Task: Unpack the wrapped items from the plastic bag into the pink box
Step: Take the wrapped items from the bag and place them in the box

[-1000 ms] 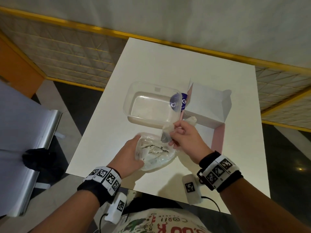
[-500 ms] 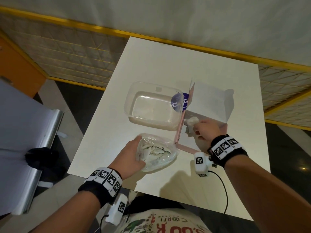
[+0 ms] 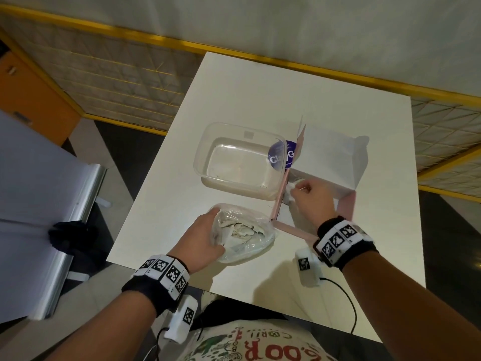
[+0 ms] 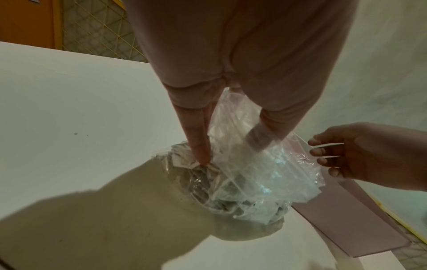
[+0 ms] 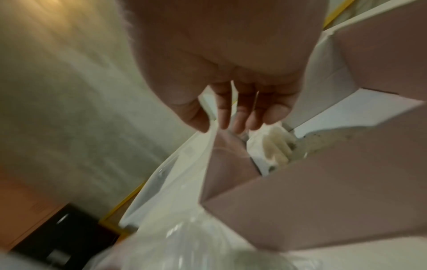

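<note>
A clear plastic bag point(image 3: 247, 237) point(image 4: 254, 182) of paper-wrapped items lies on the white table near its front edge. My left hand point(image 3: 216, 230) point(image 4: 228, 146) grips its mouth, thumb inside and fingers outside. The pink box point(image 3: 279, 199) point(image 5: 323, 201) stands open just right of the bag, its white lid point(image 3: 333, 157) raised behind. One wrapped item point(image 3: 292, 185) point(image 5: 270, 148) lies in the box's far left corner. My right hand point(image 3: 299, 188) point(image 5: 235, 120) hovers inside the box right over it, fingers loose and holding nothing.
A clear plastic tub point(image 3: 239, 162) with a purple sticker stands behind the bag, against the pink box's left wall. Bare table point(image 3: 260, 95) stretches beyond both. A yellow-framed mesh fence point(image 3: 117, 74) runs behind; a grey metal panel point(image 3: 39, 191) is at the left.
My right hand carried a wrapped item from the bag's mouth rightwards into the pink box and let it go there. The left hand kept hold of the bag.
</note>
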`<control>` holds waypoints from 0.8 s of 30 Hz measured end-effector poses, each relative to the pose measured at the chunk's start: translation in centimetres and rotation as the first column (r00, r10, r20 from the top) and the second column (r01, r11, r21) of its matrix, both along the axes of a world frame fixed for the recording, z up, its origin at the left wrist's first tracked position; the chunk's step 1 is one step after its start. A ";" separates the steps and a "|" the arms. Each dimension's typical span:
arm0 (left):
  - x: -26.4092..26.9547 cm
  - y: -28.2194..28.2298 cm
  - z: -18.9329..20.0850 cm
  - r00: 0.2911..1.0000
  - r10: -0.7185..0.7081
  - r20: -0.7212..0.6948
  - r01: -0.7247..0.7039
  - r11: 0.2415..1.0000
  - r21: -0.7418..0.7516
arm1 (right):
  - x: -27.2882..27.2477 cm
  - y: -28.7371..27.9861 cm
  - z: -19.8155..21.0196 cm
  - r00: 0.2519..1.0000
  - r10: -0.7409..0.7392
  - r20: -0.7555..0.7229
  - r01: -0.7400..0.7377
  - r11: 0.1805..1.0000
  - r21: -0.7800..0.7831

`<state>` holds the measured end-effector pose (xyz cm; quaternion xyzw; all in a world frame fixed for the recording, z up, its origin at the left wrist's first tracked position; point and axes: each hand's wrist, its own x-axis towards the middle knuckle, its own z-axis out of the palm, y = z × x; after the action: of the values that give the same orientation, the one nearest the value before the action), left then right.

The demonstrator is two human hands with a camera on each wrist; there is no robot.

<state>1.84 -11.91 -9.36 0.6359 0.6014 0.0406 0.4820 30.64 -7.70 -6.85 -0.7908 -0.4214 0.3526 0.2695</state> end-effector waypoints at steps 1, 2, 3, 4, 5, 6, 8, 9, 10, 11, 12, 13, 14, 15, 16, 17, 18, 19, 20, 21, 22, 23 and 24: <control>0.0 -0.1 0.0 1.000 -0.001 0.000 0.001 1.000 0.005 | -0.4 -0.7 -0.1 0.995 0.096 -0.017 -0.096 0.995 -0.001; 0.1 -0.1 -0.1 1.000 0.002 -0.001 -0.002 1.000 0.010 | -0.8 -1.5 -0.1 0.979 0.204 -0.028 -0.205 0.978 -0.046; 0.1 -0.1 0.0 1.000 0.003 -0.005 -0.003 1.000 0.014 | -0.9 -2.3 -0.3 0.946 0.323 -0.031 -0.324 0.939 -0.115; 0.2 -0.1 0.0 1.000 0.005 -0.009 -0.004 1.000 0.014 | -1.1 -3.1 -0.4 0.901 0.433 -0.024 -0.430 0.884 -0.183; 0.2 -0.1 0.1 1.000 0.004 -0.016 -0.004 1.000 0.014 | -1.0 -3.6 -0.5 0.860 0.511 -0.012 -0.499 0.835 -0.232; 0.3 -0.2 0.2 1.000 0.002 -0.021 -0.002 1.000 0.016 | -0.7 -4.2 -0.7 0.835 0.551 -0.004 -0.533 0.806 -0.258; 0.4 -0.3 0.4 1.000 -0.004 -0.027 0.004 1.000 0.019 | 0.1 -5.0 -1.0 0.833 0.553 -0.005 -0.534 0.803 -0.263; 0.3 -0.4 0.5 1.000 -0.004 -0.027 0.004 1.000 0.015 | 0.5 -5.3 -1.1 0.841 0.541 -0.011 -0.525 0.810 -0.261; 0.3 -0.4 0.5 1.000 -0.003 -0.022 0.004 1.000 0.015 | 0.9 -5.6 -1.3 0.843 0.537 -0.018 -0.523 0.812 -0.260; 0.3 -0.5 0.5 1.000 -0.005 -0.022 0.005 1.000 0.013 | 1.3 -5.9 -1.4 0.841 0.541 -0.028 -0.528 0.808 -0.261; 0.3 -0.5 0.6 1.000 -0.005 -0.019 0.005 1.000 0.010 | 1.7 -6.1 -1.4 0.838 0.544 -0.040 -0.533 0.801 -0.273; 0.3 -0.6 0.6 1.000 -0.006 -0.019 0.006 1.000 0.009 | 2.0 -6.4 -1.4 0.837 0.545 -0.052 -0.536 0.796 -0.283; 0.3 -0.6 0.6 1.000 -0.007 -0.017 0.008 1.000 0.014 | 2.4 -6.6 -1.4 0.836 0.545 -0.060 -0.537 0.792 -0.292; 0.3 -0.7 0.7 1.000 -0.007 -0.018 0.008 1.000 0.017 | 2.6 -6.6 -1.3 0.837 0.543 -0.068 -0.537 0.791 -0.291; 0.4 -0.7 0.7 1.000 -0.007 -0.018 0.007 1.000 0.020 | 2.7 -6.6 -1.1 0.840 0.538 -0.071 -0.534 0.797 -0.280; 0.4 -0.8 0.8 1.000 -0.002 -0.020 0.003 1.000 0.018 | 2.8 -6.4 -0.9 0.852 0.520 -0.066 -0.518 0.815 -0.260; 0.3 -0.8 0.8 1.000 0.003 -0.019 -0.002 1.000 0.018 | 2.8 -6.0 -0.7 0.871 0.489 -0.048 -0.486 0.843 -0.229; 0.3 -0.9 0.8 1.000 0.006 -0.020 -0.006 1.000 0.019 | 2.9 -5.4 -0.5 0.892 0.452 -0.021 -0.447 0.872 -0.198; 0.4 -0.9 0.7 1.000 0.008 -0.022 -0.008 1.000 0.022 | 2.9 -4.7 -0.4 0.907 0.422 0.007 -0.415 0.894 -0.170; 0.3 -0.9 0.7 1.000 0.010 -0.022 -0.010 1.000 0.023 | 2.7 -3.9 -0.3 0.913 0.407 0.033 -0.398 0.905 -0.152; 0.3 -0.9 0.6 1.000 0.012 -0.020 -0.011 1.000 0.024 | 2.4 -3.2 -0.3 0.911 0.409 0.048 -0.399 0.905 -0.147; 0.4 -1.0 0.6 1.000 0.012 -0.023 -0.011 1.000 0.027 | 2.1 -2.6 -0.4 0.904 0.425 0.055 -0.413 0.898 -0.153; 0.3 -1.0 0.5 1.000 0.011 -0.024 -0.011 1.000 0.027 | 1.6 -2.1 -0.5 0.894 0.444 0.055 -0.431 0.888 -0.163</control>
<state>2.17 -12.88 -8.83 0.6395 0.6099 0.0437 0.4660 32.25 -9.81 -7.37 -0.7083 -0.5734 0.3981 0.1047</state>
